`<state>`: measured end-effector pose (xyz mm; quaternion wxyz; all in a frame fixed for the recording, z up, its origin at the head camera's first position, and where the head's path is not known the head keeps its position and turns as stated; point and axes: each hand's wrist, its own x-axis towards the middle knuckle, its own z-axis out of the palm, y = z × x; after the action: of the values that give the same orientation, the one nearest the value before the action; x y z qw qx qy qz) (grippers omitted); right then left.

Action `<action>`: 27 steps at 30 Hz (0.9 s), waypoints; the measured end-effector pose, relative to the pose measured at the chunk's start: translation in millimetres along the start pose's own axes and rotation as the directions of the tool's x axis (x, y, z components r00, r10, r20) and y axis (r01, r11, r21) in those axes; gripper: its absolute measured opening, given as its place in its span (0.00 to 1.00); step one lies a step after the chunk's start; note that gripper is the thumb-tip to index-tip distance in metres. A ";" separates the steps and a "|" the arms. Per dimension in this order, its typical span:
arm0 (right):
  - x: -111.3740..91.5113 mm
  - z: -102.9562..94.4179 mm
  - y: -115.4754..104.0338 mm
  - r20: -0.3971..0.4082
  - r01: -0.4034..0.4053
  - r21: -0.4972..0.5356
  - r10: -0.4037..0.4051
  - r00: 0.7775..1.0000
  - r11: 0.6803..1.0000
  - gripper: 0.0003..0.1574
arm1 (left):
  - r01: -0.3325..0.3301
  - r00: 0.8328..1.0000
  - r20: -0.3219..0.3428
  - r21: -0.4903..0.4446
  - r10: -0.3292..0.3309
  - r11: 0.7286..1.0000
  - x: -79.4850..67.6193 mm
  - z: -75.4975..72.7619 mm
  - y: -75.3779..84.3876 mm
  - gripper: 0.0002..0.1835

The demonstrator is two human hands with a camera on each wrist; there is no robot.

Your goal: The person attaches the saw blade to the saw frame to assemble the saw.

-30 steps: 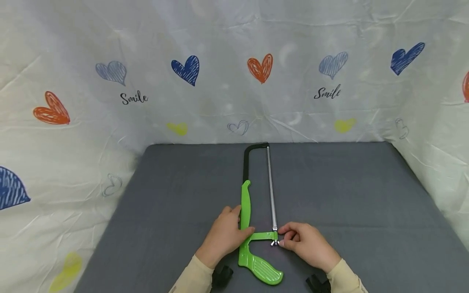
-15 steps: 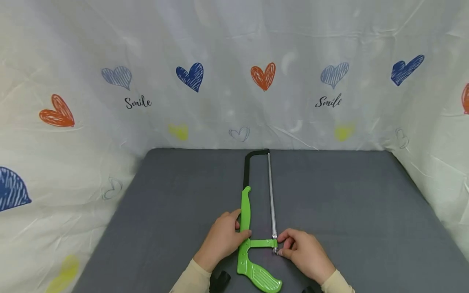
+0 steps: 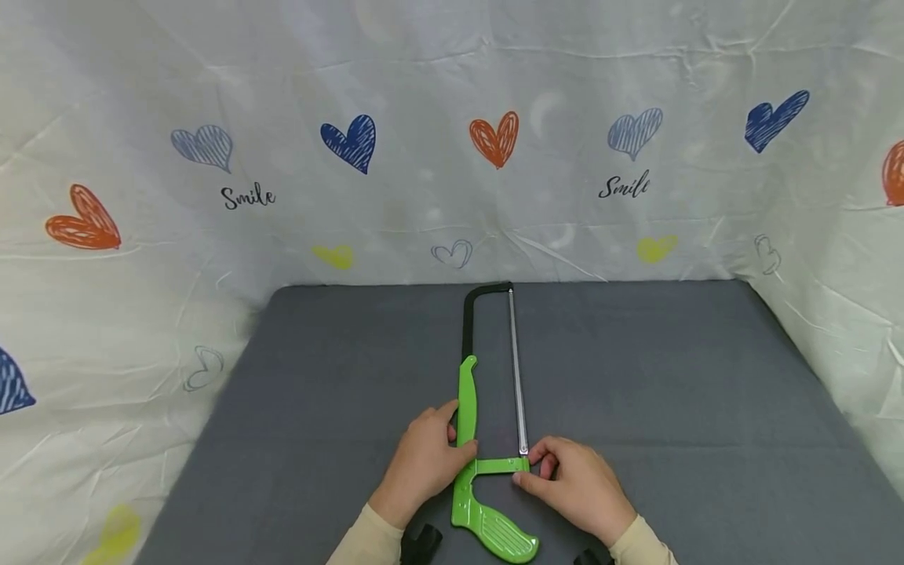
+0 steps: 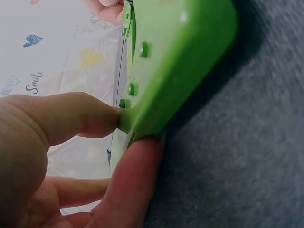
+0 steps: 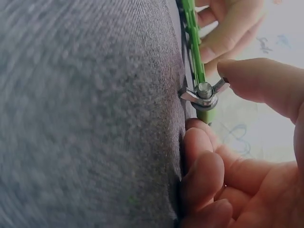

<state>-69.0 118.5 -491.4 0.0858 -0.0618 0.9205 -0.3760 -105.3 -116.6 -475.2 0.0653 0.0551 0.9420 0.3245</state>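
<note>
We've got the hacksaw lying on the grey table, its green handle towards the person and its black bow running to the far edge; the silver blade stands on the right side of the frame, meeting the green crossbar at the near end; and just below that joint, in the right wrist view, we find the wing nut, both wings spread.

Here's the change: half a second ago we could see the nut beside the right thumb in the head view; now that thumb has slid left, in under the crossbar, and covers it; up close, the thumb tip of the right hand touches one wing, while the other fingers bend near the crossbar's end; whether they close on anything, we cannot tell.

Over to the left hand; same spot on the saw as before, thumb and fingers pinching the green frame from its outer side.

Further out, pale sleeves at both wrists; behind, the white curtain with its hearts; they and the saw have all shifted slightly left and up together in our head view.
</note>
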 end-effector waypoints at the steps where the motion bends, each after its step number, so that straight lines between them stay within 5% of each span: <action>1: 0.1 0.2 0.2 0.001 0.003 0.001 -0.003 1.000 1.000 0.17 | 0.002 1.000 -0.001 -0.001 -0.002 1.000 -0.2 0.4 -0.1 0.37; 12: 0.5 -5.2 5.5 0.066 0.038 0.088 -0.044 0.997 0.995 0.10 | 0.008 1.000 0.006 -0.036 -0.008 0.999 -0.7 1.3 0.1 0.37; 19: 1.0 -5.0 4.3 0.037 0.063 0.047 -0.065 0.997 0.997 0.12 | 0.022 1.000 0.013 -0.040 -0.021 0.999 0.1 0.5 -2.3 0.38; 27: -0.5 -1.6 -1.2 0.031 -0.009 0.007 0.008 0.999 1.000 0.18 | 0.022 1.000 -0.001 -0.021 -0.022 1.000 -0.5 1.4 -3.3 0.37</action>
<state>-68.8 118.8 -489.4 0.1021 -0.0635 0.9179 -0.3781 -104.8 -118.4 -478.3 0.0690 0.0439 0.9392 0.3334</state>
